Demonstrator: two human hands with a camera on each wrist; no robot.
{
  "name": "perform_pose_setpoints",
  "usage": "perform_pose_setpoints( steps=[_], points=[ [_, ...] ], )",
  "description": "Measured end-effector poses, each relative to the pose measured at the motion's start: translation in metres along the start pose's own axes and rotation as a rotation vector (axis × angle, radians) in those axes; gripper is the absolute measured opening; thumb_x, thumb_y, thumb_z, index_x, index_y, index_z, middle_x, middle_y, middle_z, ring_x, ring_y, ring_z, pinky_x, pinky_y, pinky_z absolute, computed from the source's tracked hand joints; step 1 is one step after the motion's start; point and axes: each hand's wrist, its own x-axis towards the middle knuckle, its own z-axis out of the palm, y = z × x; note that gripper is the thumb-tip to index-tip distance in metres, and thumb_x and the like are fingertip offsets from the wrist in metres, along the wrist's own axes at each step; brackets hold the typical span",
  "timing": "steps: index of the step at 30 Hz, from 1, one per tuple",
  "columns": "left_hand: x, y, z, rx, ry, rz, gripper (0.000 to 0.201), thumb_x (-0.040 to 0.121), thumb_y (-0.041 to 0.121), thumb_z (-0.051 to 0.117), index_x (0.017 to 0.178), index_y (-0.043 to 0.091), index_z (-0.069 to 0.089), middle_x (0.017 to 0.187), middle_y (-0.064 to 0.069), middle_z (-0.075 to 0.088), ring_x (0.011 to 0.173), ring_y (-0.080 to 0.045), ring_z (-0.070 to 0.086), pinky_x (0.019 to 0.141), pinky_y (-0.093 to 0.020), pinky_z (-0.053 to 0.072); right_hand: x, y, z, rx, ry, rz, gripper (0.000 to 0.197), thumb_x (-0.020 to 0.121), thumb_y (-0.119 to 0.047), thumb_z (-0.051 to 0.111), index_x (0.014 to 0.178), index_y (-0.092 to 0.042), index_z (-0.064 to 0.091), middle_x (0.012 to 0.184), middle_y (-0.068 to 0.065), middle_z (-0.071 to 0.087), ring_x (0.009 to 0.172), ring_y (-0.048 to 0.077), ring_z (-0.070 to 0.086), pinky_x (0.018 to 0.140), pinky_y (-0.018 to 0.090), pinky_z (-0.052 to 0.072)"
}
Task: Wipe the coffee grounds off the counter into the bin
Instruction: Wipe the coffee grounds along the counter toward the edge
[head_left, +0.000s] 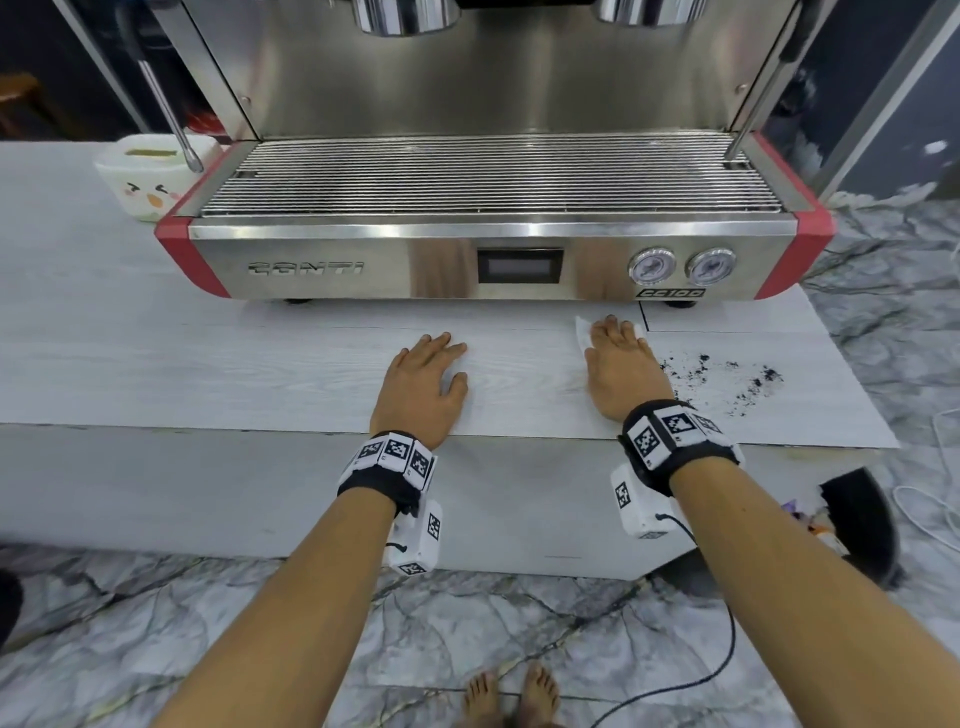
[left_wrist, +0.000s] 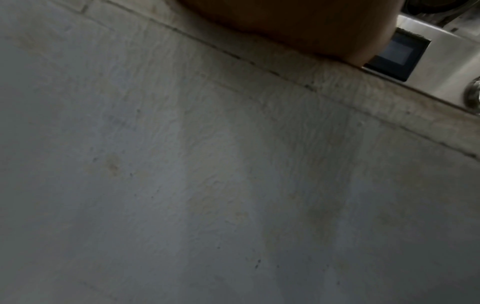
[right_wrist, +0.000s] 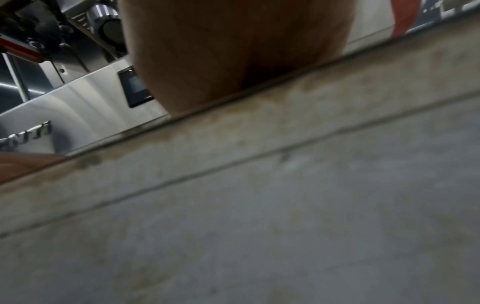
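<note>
Right hand (head_left: 621, 358) flat, palm down, fingers straight and close together, pressing a white tissue (head_left: 583, 332) onto the desk (head_left: 208, 374). Only the tissue's edges visible, past the fingertips and at the hand's 9 o'clock side. No pinch here: an open, flattened grip, with the paper trapped under the palm.

Left hand (head_left: 423, 376) likewise flat on the desk, fingers relaxed and slightly spread, nothing under it. Well apart from the mess, at 9 o'clock from the right hand.

Coffee grounds (head_left: 727, 376) scattered at 3 o'clock from the right hand, starting just beside the little-finger edge and running as a loose band toward the desk's right end. Long axis of the scatter roughly 9 to 3. Right hand plainly the nearer one.

Black bin (head_left: 860, 525) on the floor below the desk's front right corner, at about 4 to 5 o'clock from the grip and lower than the desk top.

Likely call: sweep the tissue toward 3 o'clock through the band, then pull toward 5 o'clock off the edge above the bin. Risk of specks falling to the floor beside the bin, not into it.

Both wrist views too dark and blurred for anything beyond the desk's side and the coffee machine (head_left: 493, 260) behind.
</note>
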Motion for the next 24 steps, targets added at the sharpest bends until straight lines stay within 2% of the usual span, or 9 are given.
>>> perform_pose_setpoints(
  steps=[3,6,9,13,16,24],
  points=[
    [0.0,0.0,0.0,0.01,-0.009,0.003,0.044,0.094,0.028,0.044,0.137,0.025,0.046,0.152,0.003,0.036,0.144,-0.015,0.024,0.12,-0.035,0.013,-0.013,-0.001,0.001,0.042,0.055,0.0,0.049,0.099,-0.014,0.027,0.145,0.001,0.021,0.156,0.02,0.018,0.145,0.033,0.015,0.118,0.046,0.019],
    [0.0,0.0,0.001,0.012,-0.003,0.011,0.044,0.094,0.028,0.044,0.137,0.024,0.046,0.151,0.002,0.037,0.144,-0.016,0.025,0.12,-0.036,0.013,-0.034,-0.017,0.011,0.046,0.067,-0.074,0.048,0.1,-0.019,0.025,0.145,-0.001,0.023,0.156,0.017,0.019,0.145,0.03,0.015,0.118,0.044,0.019],
    [0.0,-0.001,0.003,0.015,0.004,0.017,0.044,0.094,0.028,0.043,0.137,0.024,0.046,0.152,0.001,0.036,0.143,-0.017,0.025,0.12,-0.036,0.013,-0.05,-0.04,0.024,0.011,0.055,-0.142,0.049,0.101,-0.022,0.022,0.146,-0.003,0.023,0.157,0.015,0.018,0.146,0.028,0.013,0.119,0.041,0.014],
    [0.001,-0.001,0.003,0.034,0.003,0.024,0.044,0.094,0.028,0.042,0.138,0.024,0.045,0.152,0.001,0.035,0.144,-0.018,0.025,0.12,-0.035,0.013,-0.06,-0.059,0.037,-0.02,0.088,-0.16,0.051,0.101,-0.023,0.024,0.148,-0.002,0.019,0.158,0.016,0.015,0.147,0.029,0.01,0.12,0.039,0.007],
    [0.0,0.0,0.002,0.031,-0.008,0.019,0.044,0.095,0.028,0.041,0.139,0.024,0.044,0.153,0.001,0.034,0.144,-0.018,0.024,0.121,-0.036,0.012,-0.061,-0.055,0.038,-0.031,0.099,-0.161,0.052,0.101,-0.026,0.019,0.149,-0.004,0.018,0.158,0.014,0.014,0.147,0.028,0.009,0.12,0.037,0.005],
    [-0.001,-0.001,0.002,0.034,-0.012,0.018,0.045,0.096,0.029,0.04,0.14,0.024,0.043,0.153,0.001,0.033,0.144,-0.017,0.023,0.121,-0.035,0.011,-0.065,-0.013,0.024,-0.037,0.085,-0.089,0.052,0.102,-0.028,0.02,0.15,-0.006,0.016,0.159,0.012,0.011,0.148,0.025,0.007,0.119,0.035,0.004]
  ],
)
